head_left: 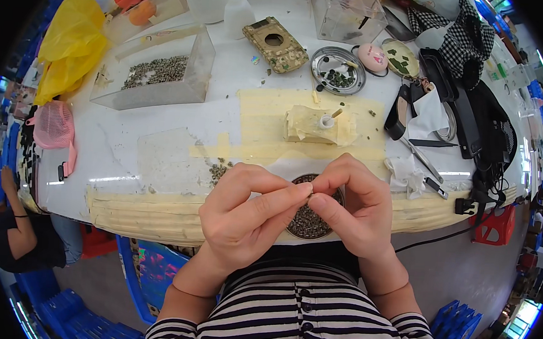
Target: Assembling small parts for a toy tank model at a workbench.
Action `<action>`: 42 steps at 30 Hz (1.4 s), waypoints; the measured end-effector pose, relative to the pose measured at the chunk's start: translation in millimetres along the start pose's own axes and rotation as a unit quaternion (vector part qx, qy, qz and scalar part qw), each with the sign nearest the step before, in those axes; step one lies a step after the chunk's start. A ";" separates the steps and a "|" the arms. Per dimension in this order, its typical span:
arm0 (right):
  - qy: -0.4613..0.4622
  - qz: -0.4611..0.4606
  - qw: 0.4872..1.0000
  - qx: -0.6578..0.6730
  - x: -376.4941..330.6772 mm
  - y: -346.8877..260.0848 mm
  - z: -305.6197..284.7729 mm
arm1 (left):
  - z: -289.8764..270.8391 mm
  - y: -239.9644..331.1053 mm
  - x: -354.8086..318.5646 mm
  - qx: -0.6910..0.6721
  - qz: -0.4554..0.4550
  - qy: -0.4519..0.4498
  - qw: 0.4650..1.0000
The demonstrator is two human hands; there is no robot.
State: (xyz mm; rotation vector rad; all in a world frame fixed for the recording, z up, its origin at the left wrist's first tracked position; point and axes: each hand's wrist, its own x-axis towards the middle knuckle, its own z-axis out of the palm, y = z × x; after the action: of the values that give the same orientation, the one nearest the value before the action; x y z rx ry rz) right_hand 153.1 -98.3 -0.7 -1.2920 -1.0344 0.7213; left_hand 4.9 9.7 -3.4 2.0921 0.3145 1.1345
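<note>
My left hand (244, 208) and my right hand (357, 206) meet fingertip to fingertip at the near edge of the table. Both are closed in a pinch around something tiny, mostly hidden by the fingers. Just below them sits a round dish (308, 231) full of small grey-brown metallic parts, partly covered by my hands. Left of my left hand lies a little pile of similar small parts (218, 171). Beyond my hands stands a tape-covered block (305, 133) with a white round piece and a short stick on top.
A clear bin (157, 100) of small parts stands at the left. Farther back are a camouflage model tank hull (275, 44) and a round tin (337, 85) with dark green pieces. Tweezers (423, 157) and a black bag (495, 127) lie right. Another person's arm (20, 213) shows far left.
</note>
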 end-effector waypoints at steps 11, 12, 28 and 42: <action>0.063 -0.204 0.933 -0.288 -3.1 -3.0 5.5 | 2.0 -0.2 -0.6 0.026 -0.028 0.030 0.999; 0.067 -0.194 0.932 -0.298 -3.4 -2.0 5.1 | 2.1 -0.5 -1.1 0.020 -0.026 0.035 0.999; 0.042 -0.187 0.948 -0.254 -1.6 -7.1 2.9 | 2.1 0.3 -0.3 0.021 -0.037 0.024 0.999; 0.037 -0.205 0.951 -0.228 1.1 -2.2 1.2 | 1.1 0.2 -0.2 0.020 -0.044 0.020 0.999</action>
State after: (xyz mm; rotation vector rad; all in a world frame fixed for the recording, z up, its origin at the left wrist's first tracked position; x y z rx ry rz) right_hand 152.2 -97.2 1.7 -1.4132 -1.4055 0.1134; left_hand 5.7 8.9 -3.8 2.0715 0.4465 1.1277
